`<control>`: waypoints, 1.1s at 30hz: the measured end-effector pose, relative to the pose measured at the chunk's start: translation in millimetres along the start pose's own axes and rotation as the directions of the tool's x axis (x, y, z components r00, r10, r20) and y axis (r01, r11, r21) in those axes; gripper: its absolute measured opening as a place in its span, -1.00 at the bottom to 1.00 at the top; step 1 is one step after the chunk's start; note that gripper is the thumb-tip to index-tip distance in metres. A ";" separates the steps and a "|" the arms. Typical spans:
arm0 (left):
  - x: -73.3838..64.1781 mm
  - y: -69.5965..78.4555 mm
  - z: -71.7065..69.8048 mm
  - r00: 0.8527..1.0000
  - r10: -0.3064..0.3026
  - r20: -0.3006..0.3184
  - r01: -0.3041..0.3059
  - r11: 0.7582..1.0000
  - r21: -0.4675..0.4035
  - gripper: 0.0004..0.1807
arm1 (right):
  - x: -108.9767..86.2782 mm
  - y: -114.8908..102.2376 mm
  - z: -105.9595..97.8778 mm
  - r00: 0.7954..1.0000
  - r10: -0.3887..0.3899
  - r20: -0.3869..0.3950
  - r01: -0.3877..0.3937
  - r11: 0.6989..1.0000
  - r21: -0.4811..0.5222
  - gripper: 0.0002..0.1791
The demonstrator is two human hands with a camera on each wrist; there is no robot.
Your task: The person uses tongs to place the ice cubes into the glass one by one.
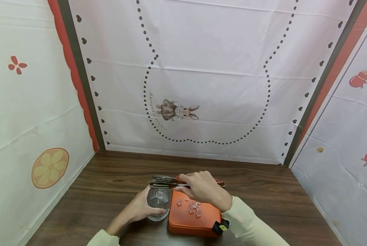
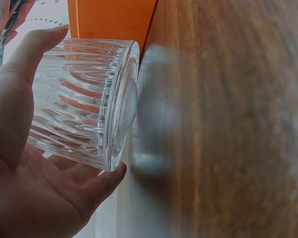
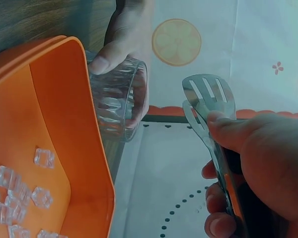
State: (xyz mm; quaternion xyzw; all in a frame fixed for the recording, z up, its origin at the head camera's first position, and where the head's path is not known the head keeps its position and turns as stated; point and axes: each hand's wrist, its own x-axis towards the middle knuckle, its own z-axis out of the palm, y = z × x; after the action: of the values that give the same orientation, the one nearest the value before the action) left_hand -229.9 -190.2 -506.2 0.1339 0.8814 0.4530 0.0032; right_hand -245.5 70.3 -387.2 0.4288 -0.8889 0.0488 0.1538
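My left hand (image 1: pixel 136 207) grips a clear ribbed glass (image 2: pixel 79 99), thumb on one side and fingers on the other. The glass stands upright at the tabletop, close beside an orange bin (image 1: pixel 186 226); I cannot tell whether its base touches the wood. Several clear cubes (image 1: pixel 192 207) lie scattered on the bin's floor. Above the bin, my right hand (image 1: pixel 203 187) holds metal tongs (image 3: pixel 208 96) with slotted heads. These heads are over the glass's far rim in the head view, a narrow gap between them. No cube is visible between the heads.
A dark wood tabletop (image 1: pixel 125 171) extends around the bin. Printed white cloth (image 1: pixel 208 102) hangs behind it, with more cloth panels at left and right. A black and yellow tag (image 1: pixel 221 227) sits at the bin's near right corner.
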 end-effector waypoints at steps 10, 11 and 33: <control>0.5 -0.4 0.5 1.000 0.028 -0.008 -0.028 0.999 0.022 0.11 | -10.3 11.3 -1.4 0.999 0.034 -0.005 -0.034 0.999 -0.002 -0.66; 0.8 -0.7 0.5 0.999 0.039 -0.006 -0.039 0.999 0.014 0.06 | -12.2 13.0 -1.3 0.999 0.037 -0.004 -0.037 0.999 -0.002 -0.66; 1.1 -2.1 0.0 0.999 0.048 -0.007 -0.048 0.999 -0.005 0.01 | -42.1 44.8 15.5 0.975 0.182 0.131 -0.174 0.982 -0.071 -0.53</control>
State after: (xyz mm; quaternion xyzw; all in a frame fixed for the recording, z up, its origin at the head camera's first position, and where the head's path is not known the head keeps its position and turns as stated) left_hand -231.5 -191.1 -507.8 0.1533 0.8768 0.4557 -0.0102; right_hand -259.3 126.5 -413.2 0.3449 -0.9332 0.0065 0.1002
